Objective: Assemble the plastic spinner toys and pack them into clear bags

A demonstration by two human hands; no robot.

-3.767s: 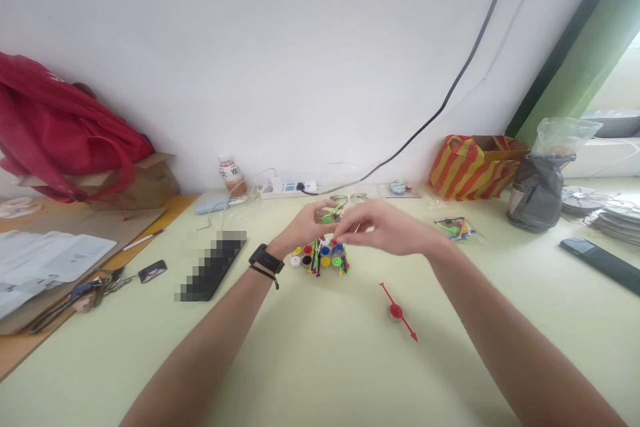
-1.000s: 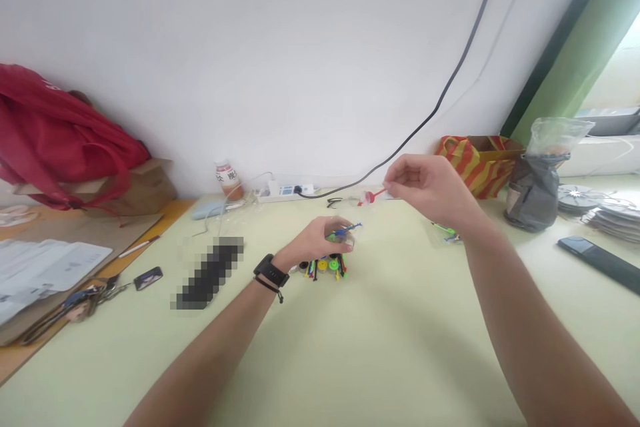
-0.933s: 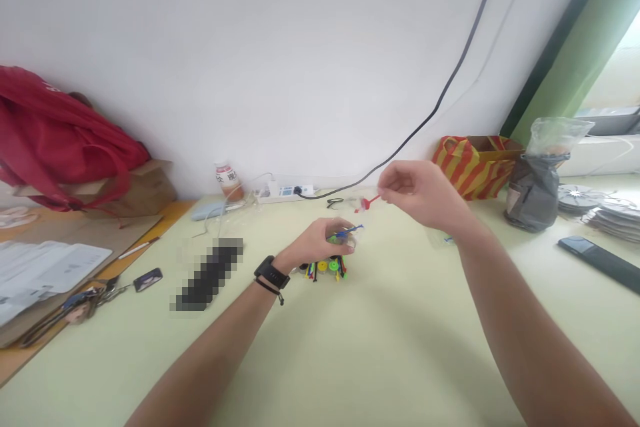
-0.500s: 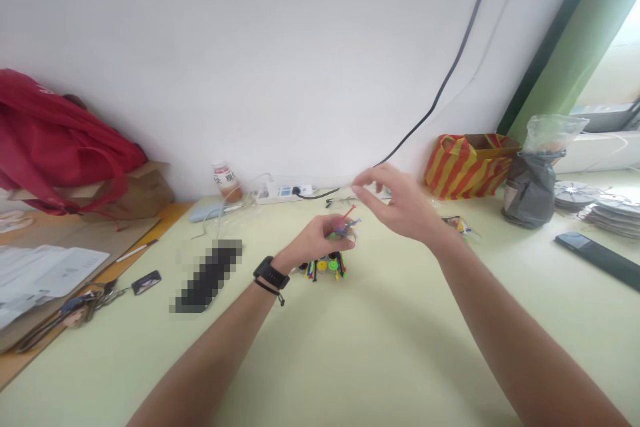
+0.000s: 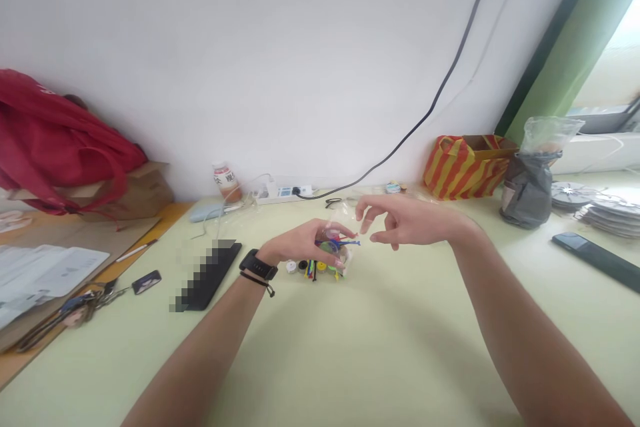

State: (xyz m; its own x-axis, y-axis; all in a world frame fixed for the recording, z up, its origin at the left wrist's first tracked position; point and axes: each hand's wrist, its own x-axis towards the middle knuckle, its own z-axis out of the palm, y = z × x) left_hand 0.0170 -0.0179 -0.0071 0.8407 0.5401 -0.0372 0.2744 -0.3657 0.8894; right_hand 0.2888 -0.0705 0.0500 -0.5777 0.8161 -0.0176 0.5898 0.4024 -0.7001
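My left hand (image 5: 306, 243), with a black watch at the wrist, is closed round a clear plastic bag (image 5: 340, 219). Red, blue and green plastic pieces (image 5: 331, 243) show in it, and thin sticks point out to the right. My right hand (image 5: 407, 220) is just right of the bag, its fingers curved and apart; I see nothing held in it, though whether a fingertip touches the bag is unclear. Below my left hand several coloured sticks (image 5: 313, 270) lie on the table beside small round wheels, among them a yellow wheel (image 5: 321, 267), partly hidden.
A power strip (image 5: 284, 193) and a bottle (image 5: 227, 181) stand along the wall. A black phone-like slab (image 5: 215, 277) lies left, another dark phone (image 5: 597, 259) right. Back right are a striped bag (image 5: 465, 167) and a grey bag (image 5: 530, 190). A red backpack (image 5: 60, 140) rests far left.
My right hand has come down and turned its fingers leftward toward the bag. My left hand has lowered slightly with the bag, and the sticks in it now point more level.
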